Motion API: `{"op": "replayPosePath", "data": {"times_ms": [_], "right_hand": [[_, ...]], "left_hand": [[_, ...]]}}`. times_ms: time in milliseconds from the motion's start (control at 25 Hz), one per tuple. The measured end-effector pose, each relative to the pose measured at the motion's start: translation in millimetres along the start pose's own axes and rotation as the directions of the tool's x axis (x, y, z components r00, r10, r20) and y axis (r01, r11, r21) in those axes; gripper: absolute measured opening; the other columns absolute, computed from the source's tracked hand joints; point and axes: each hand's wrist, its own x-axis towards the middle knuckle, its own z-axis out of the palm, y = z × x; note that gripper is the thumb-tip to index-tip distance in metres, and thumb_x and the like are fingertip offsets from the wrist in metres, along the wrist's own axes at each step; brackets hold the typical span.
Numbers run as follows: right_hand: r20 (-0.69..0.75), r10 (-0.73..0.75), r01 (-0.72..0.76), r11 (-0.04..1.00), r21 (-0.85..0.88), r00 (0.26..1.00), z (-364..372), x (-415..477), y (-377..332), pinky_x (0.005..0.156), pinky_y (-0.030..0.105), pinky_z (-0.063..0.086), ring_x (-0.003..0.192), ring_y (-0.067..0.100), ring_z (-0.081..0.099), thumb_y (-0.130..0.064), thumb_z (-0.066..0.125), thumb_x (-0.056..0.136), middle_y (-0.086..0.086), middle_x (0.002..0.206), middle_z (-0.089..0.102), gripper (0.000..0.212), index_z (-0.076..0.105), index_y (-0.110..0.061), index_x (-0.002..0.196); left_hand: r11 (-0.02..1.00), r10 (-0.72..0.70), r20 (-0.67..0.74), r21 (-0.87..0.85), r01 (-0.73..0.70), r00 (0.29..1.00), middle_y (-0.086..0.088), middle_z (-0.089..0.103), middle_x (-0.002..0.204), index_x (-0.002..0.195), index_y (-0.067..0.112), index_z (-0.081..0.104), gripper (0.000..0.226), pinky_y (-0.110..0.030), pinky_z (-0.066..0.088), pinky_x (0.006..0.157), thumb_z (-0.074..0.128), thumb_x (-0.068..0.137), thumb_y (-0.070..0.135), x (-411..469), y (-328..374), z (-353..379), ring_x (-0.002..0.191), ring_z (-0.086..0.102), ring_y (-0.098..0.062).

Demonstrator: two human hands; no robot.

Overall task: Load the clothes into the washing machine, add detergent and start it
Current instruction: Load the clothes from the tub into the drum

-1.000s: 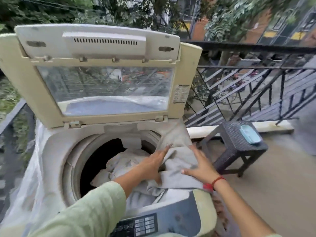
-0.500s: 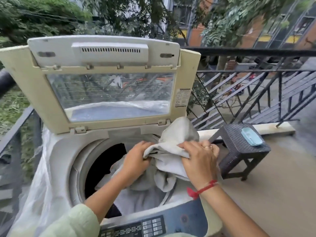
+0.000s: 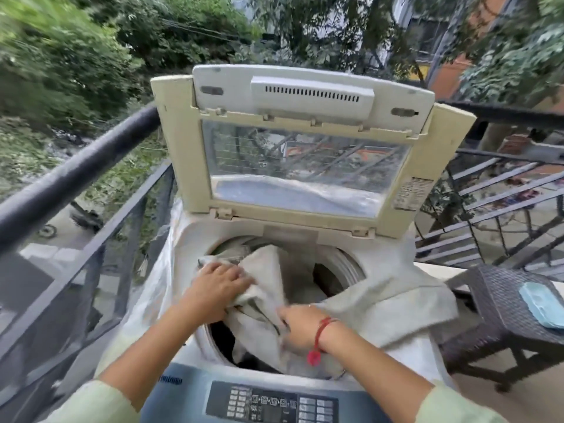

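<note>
A top-loading washing machine point(image 3: 195, 239) stands with its cream lid point(image 3: 305, 154) raised upright. A pale grey cloth point(image 3: 387, 303) lies across the drum opening, one part inside the drum, another spread over the machine's right rim. My left hand point(image 3: 218, 285) grips a bunched fold of that cloth at the drum's left edge. My right hand point(image 3: 300, 325), with a red thread on the wrist, grips the cloth at the drum's near edge; its fingers are partly buried in the fabric. The control panel point(image 3: 271, 403) runs along the near edge.
A black metal railing point(image 3: 79, 169) runs along the left, another railing point(image 3: 503, 190) behind on the right. A dark wicker stool point(image 3: 500, 303) stands to the right of the machine with a light blue flat object point(image 3: 541, 303) on it. Clear plastic sheeting drapes the machine's sides.
The view has swung to the left. Both hands came down with the grey cloth from above the opening; my left hand moved to the drum's left edge, my right to the near edge.
</note>
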Motion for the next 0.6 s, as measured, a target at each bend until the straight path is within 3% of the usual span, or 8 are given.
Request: {"op": "replayPosePath", "data": {"times_ms": [40, 80, 160, 240, 320, 440, 520, 600], "right_hand": [[0.259, -0.024, 0.031, 0.999, -0.024, 0.966, 8.9, -1.9, 13.7, 0.093, 0.036, 0.045, 0.112, 0.032, 0.056, -0.027, 0.058, 0.088, 0.016, 0.123, 0.059, 0.042, 0.051, -0.009, 0.125], [0.331, -0.033, 0.027, 0.999, 0.024, 0.943, 15.8, -6.5, 28.1, 0.097, 0.034, 0.045, 0.116, 0.029, 0.055, -0.028, 0.06, 0.087, 0.013, 0.128, 0.058, 0.045, 0.052, -0.012, 0.128], [-0.009, 0.043, -0.04, 0.97, 0.239, 0.999, 17.4, -17.6, 60.5, 0.108, 0.035, 0.035, 0.129, 0.023, 0.043, -0.034, 0.062, 0.084, 0.006, 0.142, 0.044, 0.055, 0.046, -0.023, 0.135], [-0.445, 0.347, -0.301, 0.938, 0.173, 0.825, 12.0, -36.9, 99.8, 0.114, 0.048, 0.02, 0.141, 0.026, 0.023, -0.049, 0.064, 0.077, 0.003, 0.155, 0.019, 0.077, 0.027, -0.035, 0.143], [-0.451, 0.63, -0.605, 0.765, 0.221, 0.632, 10.2, -61.2, 143.5, 0.109, 0.06, 0.019, 0.142, 0.038, 0.015, -0.058, 0.067, 0.07, 0.008, 0.157, 0.008, 0.1, 0.007, -0.037, 0.146], [-0.138, 0.722, -0.57, 0.634, 0.523, 0.678, 23.9, -78.3, 167.6, 0.09, 0.044, 0.049, 0.119, 0.039, 0.049, -0.035, 0.062, 0.086, 0.019, 0.136, 0.045, 0.076, 0.017, -0.026, 0.147], [-0.303, 0.706, -0.582, 0.703, 0.408, 0.64, 34.2, -76.7, 155.6, 0.082, 0.036, 0.051, 0.108, 0.034, 0.058, -0.016, 0.045, 0.094, 0.018, 0.119, 0.059, 0.046, 0.037, -0.023, 0.139], [-0.534, 0.635, -0.601, 0.753, 0.268, 0.558, 31.1, -73.0, 139.8, 0.071, 0.032, 0.049, 0.095, 0.032, 0.063, -0.008, 0.038, 0.093, 0.013, 0.107, 0.065, 0.041, 0.052, -0.026, 0.126]], "left_hand": [[0.992, 0.122, 0.213, -0.023, -0.12, 0.969, 0.001, 0.039, 0.145, 0.144, 0.032, 0.028, 0.076, -0.036, 0.025, 0.109, 0.065, 0.078, 0.035, 7.1, 13.4, 8.3, 0.133, 0.037, -0.021], [0.981, 0.181, 0.375, -0.135, -0.14, 0.909, 0.001, 0.04, 0.146, 0.144, 0.032, 0.029, 0.077, -0.036, 0.027, 0.108, 0.066, 0.078, 0.04, 16.2, 26.2, 12.3, 0.133, 0.039, -0.022], [0.91, 0.207, 0.538, -0.412, 0.041, 0.817, 0.002, 0.039, 0.148, 0.146, 0.034, 0.025, 0.081, -0.033, 0.034, 0.104, 0.068, 0.079, 0.043, 38.6, 42.9, 10.5, 0.13, 0.044, -0.022], [0.87, 0.193, 0.451, -0.489, 0.061, 0.872, -0.001, 0.041, 0.146, 0.146, 0.033, 0.025, 0.079, -0.033, 0.039, 0.099, 0.067, 0.081, 0.043, 63.7, 52.2, 6.2, 0.125, 0.048, -0.024], [0.926, 0.108, 0.253, -0.378, -0.004, 0.961, -0.005, 0.04, 0.141, 0.145, 0.03, 0.028, 0.077, -0.04, 0.04, 0.098, 0.067, 0.08, 0.045, 83.5, 57.9, 2.7, 0.128, 0.042, -0.028], [0.939, 0.019, 0.141, -0.342, 0.031, 0.99, -0.008, 0.031, 0.146, 0.144, 0.026, 0.03, 0.076, -0.047, 0.033, 0.107, 0.065, 0.08, 0.047, 104.2, 68.9, 4.2, 0.138, 0.027, -0.029], [0.931, -0.009, 0.197, -0.355, 0.08, 0.98, -0.01, 0.022, 0.152, 0.146, 0.026, 0.026, 0.078, -0.051, 0.024, 0.113, 0.064, 0.082, 0.047, 106.7, 74.7, 12.5, 0.143, 0.015, -0.03], [0.937, -0.075, 0.265, -0.312, 0.159, 0.961, -0.01, 0.01, 0.157, 0.148, 0.026, 0.02, 0.086, -0.059, 0.012, 0.113, 0.066, 0.079, 0.051, 99.0, 76.1, 22.4, 0.146, 0.002, -0.032]]}}
